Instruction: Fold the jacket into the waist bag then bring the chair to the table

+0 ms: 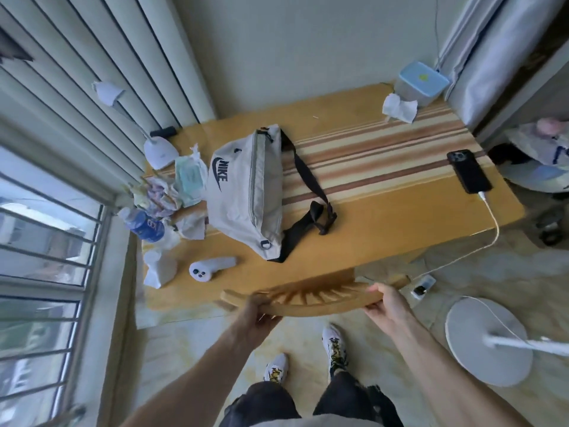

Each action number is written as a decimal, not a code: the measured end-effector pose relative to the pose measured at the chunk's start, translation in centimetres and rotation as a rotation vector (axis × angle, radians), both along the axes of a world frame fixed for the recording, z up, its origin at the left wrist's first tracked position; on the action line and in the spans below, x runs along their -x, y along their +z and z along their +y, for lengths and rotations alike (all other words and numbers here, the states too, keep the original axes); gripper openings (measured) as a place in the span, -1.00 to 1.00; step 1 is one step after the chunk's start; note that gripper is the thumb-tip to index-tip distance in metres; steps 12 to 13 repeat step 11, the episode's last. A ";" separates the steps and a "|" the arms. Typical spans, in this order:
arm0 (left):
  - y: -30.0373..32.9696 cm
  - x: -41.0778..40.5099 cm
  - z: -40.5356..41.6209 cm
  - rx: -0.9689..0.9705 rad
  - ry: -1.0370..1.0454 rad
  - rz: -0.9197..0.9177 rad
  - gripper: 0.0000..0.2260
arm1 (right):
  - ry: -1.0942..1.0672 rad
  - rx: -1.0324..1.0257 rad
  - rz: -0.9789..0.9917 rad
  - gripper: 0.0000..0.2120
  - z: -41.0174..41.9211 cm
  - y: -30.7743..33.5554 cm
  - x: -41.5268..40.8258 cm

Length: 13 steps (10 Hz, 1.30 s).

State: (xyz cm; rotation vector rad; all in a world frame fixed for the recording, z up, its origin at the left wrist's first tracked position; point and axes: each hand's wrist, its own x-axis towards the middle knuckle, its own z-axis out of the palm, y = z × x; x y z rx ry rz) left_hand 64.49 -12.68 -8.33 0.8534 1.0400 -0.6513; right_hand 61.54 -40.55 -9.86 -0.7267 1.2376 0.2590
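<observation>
Bulging zipped waist bag (246, 192) on table (385, 217); hands grip chair (311, 300).

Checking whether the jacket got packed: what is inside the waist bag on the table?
The waist bag lies on the table, looking full, and its zipper appears shut. No jacket shows anywhere, but the contents are covered by the fabric, so they cannot be confirmed.
</observation>
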 end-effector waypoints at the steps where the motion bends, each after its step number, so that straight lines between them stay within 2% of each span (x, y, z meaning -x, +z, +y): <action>1: -1.0 -0.2 -2.3 -0.026 0.065 0.034 -0.72 | 0.048 -0.007 -0.010 -0.90 -2.5 -0.9 -1.8; 2: -1.6 -0.2 -4.1 -0.098 0.057 0.070 -0.76 | 0.096 -0.009 -0.008 -0.92 -4.2 -1.5 -2.0; 3: -1.8 -1.0 -5.0 -0.204 0.039 0.109 -0.91 | 0.121 -0.018 -0.003 -0.94 -5.0 -2.1 -2.4; 5: -1.5 -1.1 -5.3 -0.312 0.050 0.126 -0.75 | 0.157 -0.085 0.034 -0.85 -5.7 -2.1 -3.3; 7: 0.0 0.1 -5.8 -0.390 -0.057 0.017 -0.73 | 0.167 -0.066 0.074 -0.77 -5.5 -0.9 -3.7; 8: 1.4 1.5 -5.5 -0.362 -0.060 -0.044 -0.70 | 0.126 -0.004 0.060 -0.76 -4.8 0.5 -3.0; 9: 2.6 3.6 -4.3 -0.330 -0.021 -0.086 -0.80 | 0.079 0.027 0.002 -0.77 -4.0 1.9 -1.2; 10: 3.6 7.1 -2.3 -0.284 -0.065 -0.165 -0.75 | 0.067 0.028 -0.096 -0.86 -2.8 4.0 2.3; 11: 4.6 10.4 -0.4 -0.256 -0.076 -0.232 -0.76 | 0.056 0.078 -0.190 -0.73 -0.7 6.4 6.1; 13: 4.6 10.4 -0.4 -0.256 -0.076 -0.232 -0.76 | 0.056 0.078 -0.190 -0.73 -0.7 6.4 6.1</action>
